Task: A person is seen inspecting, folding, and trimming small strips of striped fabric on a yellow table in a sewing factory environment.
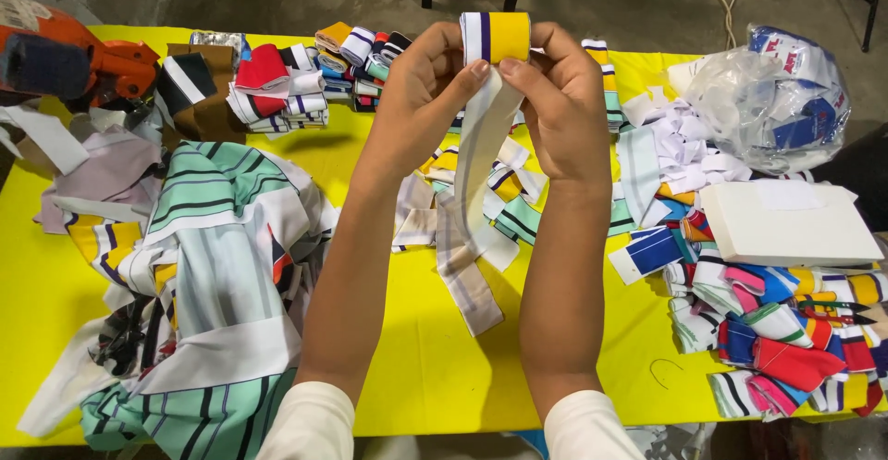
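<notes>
Both my hands are raised above the yellow table [435, 368]. My left hand [421, 85] and my right hand [560, 95] pinch the same long fabric strip [481, 146] between thumbs and fingers. Its top end [497, 36] is folded over, yellow with a white and dark purple stripe. The rest hangs down pale, white and grey, and its tail lies on the table near the middle. Below the hands sits a small heap of striped scraps [504, 206].
A large pile of mint, white and black striped cloth [208, 266] covers the left. Folded coloured strips [277, 85] lie at the back, more [786, 340] at the right. A white box [786, 224], a plastic bag [772, 95] and an orange tool [65, 53] stand around.
</notes>
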